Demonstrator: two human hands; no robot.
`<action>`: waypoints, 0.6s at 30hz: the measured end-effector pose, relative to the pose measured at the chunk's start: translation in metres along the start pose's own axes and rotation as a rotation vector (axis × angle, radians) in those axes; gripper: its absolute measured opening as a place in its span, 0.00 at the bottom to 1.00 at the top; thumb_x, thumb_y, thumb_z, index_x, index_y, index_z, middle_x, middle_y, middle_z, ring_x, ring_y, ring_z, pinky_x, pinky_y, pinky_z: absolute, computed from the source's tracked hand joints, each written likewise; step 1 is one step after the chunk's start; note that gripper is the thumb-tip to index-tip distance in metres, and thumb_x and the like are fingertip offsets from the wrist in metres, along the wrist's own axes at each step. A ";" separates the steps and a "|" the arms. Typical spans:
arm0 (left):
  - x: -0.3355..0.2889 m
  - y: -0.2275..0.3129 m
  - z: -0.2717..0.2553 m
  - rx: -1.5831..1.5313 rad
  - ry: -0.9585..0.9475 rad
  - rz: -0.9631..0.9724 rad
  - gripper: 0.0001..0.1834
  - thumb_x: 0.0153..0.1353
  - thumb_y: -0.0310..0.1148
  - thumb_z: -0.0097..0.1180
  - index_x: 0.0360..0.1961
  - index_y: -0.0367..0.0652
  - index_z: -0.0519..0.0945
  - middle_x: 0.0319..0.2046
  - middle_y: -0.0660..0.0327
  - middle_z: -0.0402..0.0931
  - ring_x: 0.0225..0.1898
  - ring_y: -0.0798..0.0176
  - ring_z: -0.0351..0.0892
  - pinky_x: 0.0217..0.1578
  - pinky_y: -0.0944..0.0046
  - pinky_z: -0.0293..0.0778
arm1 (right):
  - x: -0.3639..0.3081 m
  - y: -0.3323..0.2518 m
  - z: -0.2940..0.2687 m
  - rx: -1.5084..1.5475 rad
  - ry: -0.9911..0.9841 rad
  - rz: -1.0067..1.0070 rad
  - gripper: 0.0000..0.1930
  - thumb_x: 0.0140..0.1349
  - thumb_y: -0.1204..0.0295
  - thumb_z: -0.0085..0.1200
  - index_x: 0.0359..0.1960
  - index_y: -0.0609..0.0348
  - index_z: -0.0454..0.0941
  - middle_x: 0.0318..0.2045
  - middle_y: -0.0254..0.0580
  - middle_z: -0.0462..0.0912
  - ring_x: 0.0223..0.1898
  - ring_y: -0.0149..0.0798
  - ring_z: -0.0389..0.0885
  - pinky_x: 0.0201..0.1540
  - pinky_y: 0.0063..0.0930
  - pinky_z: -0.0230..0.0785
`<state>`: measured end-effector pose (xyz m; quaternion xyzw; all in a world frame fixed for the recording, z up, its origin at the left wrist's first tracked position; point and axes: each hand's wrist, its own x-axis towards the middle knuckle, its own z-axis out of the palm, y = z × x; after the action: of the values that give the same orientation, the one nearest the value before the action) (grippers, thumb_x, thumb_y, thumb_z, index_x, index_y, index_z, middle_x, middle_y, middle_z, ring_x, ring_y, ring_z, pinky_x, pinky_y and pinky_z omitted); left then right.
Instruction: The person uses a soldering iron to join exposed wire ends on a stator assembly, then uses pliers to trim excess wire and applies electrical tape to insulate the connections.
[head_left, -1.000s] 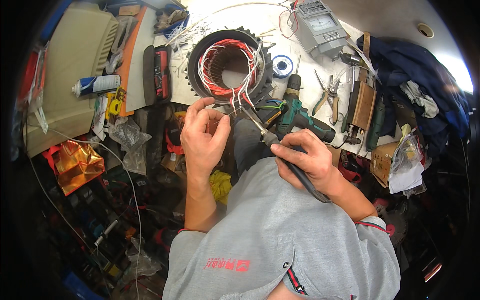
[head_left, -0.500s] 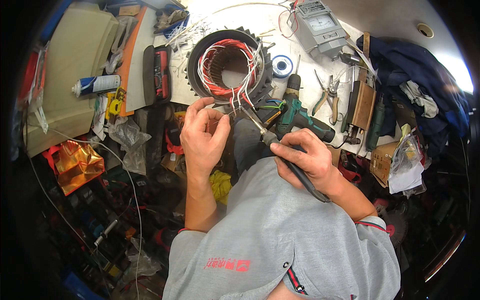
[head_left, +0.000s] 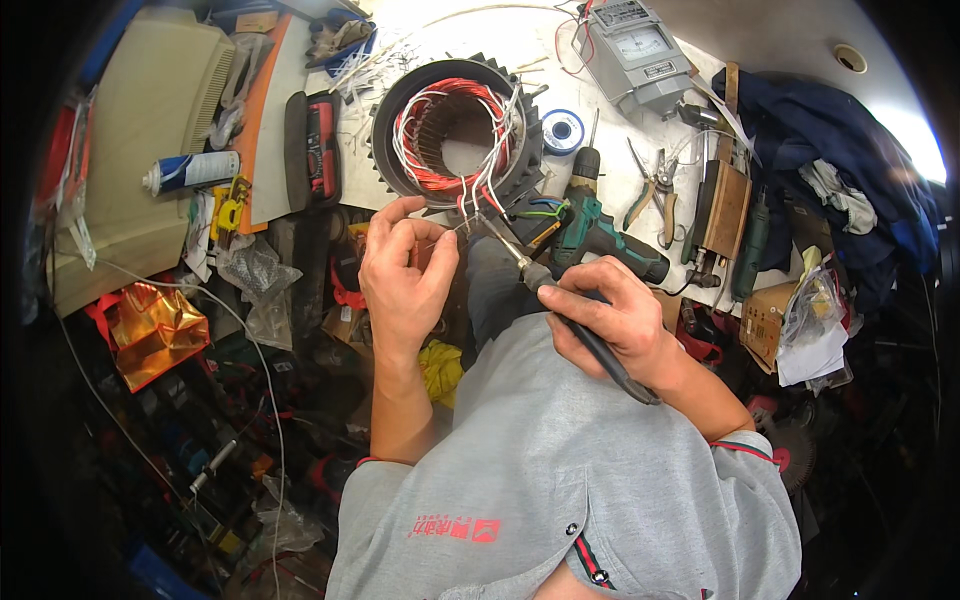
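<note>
A round motor stator (head_left: 455, 135) with red copper windings and white lead wires lies on the white bench. My left hand (head_left: 405, 270) pinches thin wire leads (head_left: 462, 222) that hang from the stator's near edge. My right hand (head_left: 610, 320) grips a black-handled soldering iron (head_left: 560, 300), its metal tip touching the leads just right of my left fingertips.
A green cordless drill (head_left: 600, 235) lies right of the iron. Pliers (head_left: 650, 190), a grey analogue meter (head_left: 640, 50), a solder spool (head_left: 562, 130) and a red-black multimeter (head_left: 318, 150) sit on the bench. A spray can (head_left: 190, 172) and clutter lie left; dark cloth (head_left: 830, 130) right.
</note>
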<state>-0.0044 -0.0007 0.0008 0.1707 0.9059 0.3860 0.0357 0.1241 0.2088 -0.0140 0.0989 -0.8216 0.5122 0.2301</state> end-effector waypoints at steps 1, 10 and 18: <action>0.000 0.000 0.000 0.006 0.003 0.002 0.05 0.56 0.25 0.69 0.33 0.38 0.84 0.52 0.50 0.80 0.31 0.65 0.84 0.33 0.63 0.79 | 0.000 0.000 0.000 0.002 0.000 0.000 0.25 0.44 0.84 0.69 0.49 0.59 0.85 0.36 0.40 0.79 0.29 0.40 0.79 0.33 0.32 0.74; 0.000 0.002 0.000 0.023 -0.006 0.005 0.05 0.57 0.25 0.69 0.34 0.38 0.84 0.52 0.50 0.79 0.31 0.64 0.84 0.33 0.63 0.80 | 0.001 0.000 0.001 0.006 0.007 -0.013 0.25 0.44 0.84 0.70 0.48 0.60 0.85 0.36 0.40 0.79 0.30 0.40 0.79 0.32 0.32 0.75; 0.000 0.002 -0.001 0.024 -0.009 0.005 0.05 0.57 0.26 0.69 0.34 0.37 0.84 0.51 0.51 0.79 0.31 0.65 0.84 0.33 0.64 0.80 | 0.002 0.001 0.001 0.004 0.001 -0.003 0.24 0.44 0.84 0.70 0.48 0.60 0.85 0.36 0.41 0.80 0.30 0.41 0.80 0.32 0.33 0.76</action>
<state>-0.0042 0.0006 0.0029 0.1751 0.9098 0.3745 0.0366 0.1221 0.2087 -0.0137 0.1005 -0.8202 0.5137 0.2309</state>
